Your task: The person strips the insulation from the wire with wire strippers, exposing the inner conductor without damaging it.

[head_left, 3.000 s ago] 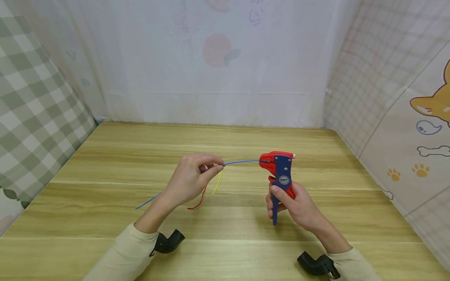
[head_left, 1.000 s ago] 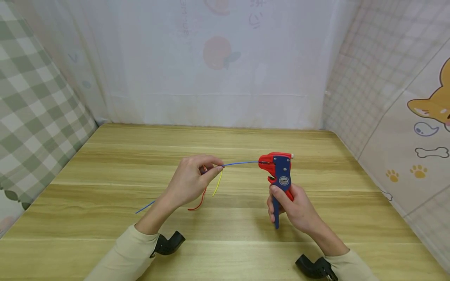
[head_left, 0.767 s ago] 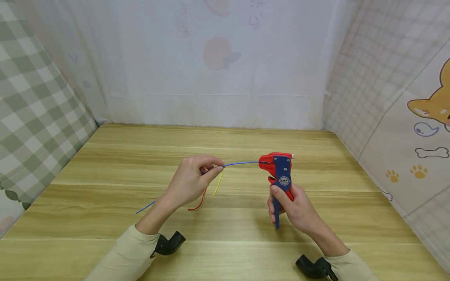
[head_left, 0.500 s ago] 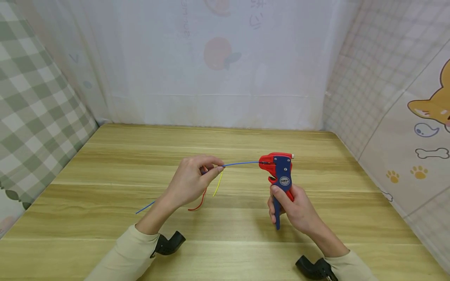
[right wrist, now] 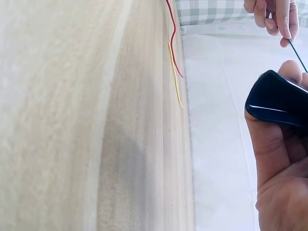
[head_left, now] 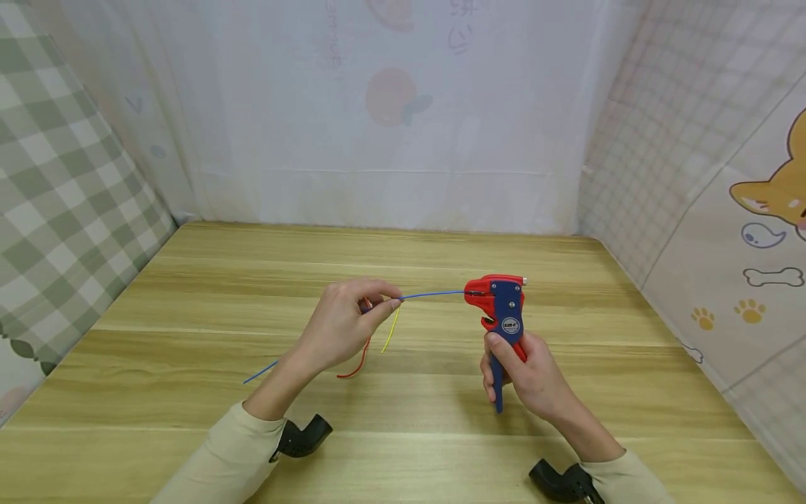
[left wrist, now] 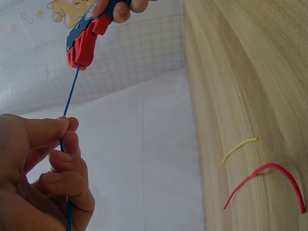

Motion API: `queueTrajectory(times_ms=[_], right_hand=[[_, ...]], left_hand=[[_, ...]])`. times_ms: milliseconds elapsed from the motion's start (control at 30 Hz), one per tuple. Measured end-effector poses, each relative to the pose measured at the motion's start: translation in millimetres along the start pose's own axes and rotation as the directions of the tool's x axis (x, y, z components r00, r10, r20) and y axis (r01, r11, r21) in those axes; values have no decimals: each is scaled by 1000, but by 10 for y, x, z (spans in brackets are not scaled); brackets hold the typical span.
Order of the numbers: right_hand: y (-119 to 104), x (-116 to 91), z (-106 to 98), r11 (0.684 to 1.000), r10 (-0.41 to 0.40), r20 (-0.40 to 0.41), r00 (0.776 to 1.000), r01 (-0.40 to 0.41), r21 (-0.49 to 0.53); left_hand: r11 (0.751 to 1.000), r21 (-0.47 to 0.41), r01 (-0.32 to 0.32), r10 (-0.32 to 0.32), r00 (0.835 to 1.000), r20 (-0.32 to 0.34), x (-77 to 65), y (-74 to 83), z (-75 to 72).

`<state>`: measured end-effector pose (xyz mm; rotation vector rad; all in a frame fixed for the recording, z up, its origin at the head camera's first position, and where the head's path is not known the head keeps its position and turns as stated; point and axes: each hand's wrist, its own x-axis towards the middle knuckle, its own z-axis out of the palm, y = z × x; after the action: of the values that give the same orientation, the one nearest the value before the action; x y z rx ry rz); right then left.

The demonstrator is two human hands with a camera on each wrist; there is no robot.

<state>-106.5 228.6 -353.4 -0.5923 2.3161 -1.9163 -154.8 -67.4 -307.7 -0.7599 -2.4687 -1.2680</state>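
Observation:
My left hand (head_left: 349,318) pinches a blue wire (head_left: 434,294) between thumb and forefinger, above the table. One end of the wire runs right into the red mouth of a wire stripper (head_left: 506,308); the other passes under my hand and shows left of my wrist. My right hand (head_left: 532,371) grips the stripper by its dark blue and red handles, thumb on the near side. A red wire (head_left: 362,360) and a yellow wire (head_left: 390,330) lie on the table, partly behind my left hand; the left wrist view shows the red wire (left wrist: 274,167) curved beside the yellow wire (left wrist: 238,147).
The wood-grain table (head_left: 409,462) spreads under both hands. A pale curtain (head_left: 283,140) closes off the back, with a green checked cloth (head_left: 63,168) at left and a printed sheet (head_left: 705,266) at right. Black wrist camera mounts (head_left: 305,435) stick out from both sleeves.
Over three seconds the head view shifts slightly. The stripper's handle tilts a little more upright, its lower end moving slightly right. Both hands keep their holds, and the blue wire stays in the stripper's mouth.

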Motion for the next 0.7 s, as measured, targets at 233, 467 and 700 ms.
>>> queueTrajectory(times_ms=[233,467,700], right_hand=[[14,-10,12,1000,-2,-8,1000,2,2],[20,-3,14,1000,-10,-16,1000,10,-5],[14,-8,25,1000,-18,-23,1000,18,-8]], left_hand=[[1000,-4,3,-3,1000,5,-12,4,-5],[1000,-9,12,-12,1000,14,-12,12,-10],[1000,-7,15,-15,1000,15,-7,16,-17]])
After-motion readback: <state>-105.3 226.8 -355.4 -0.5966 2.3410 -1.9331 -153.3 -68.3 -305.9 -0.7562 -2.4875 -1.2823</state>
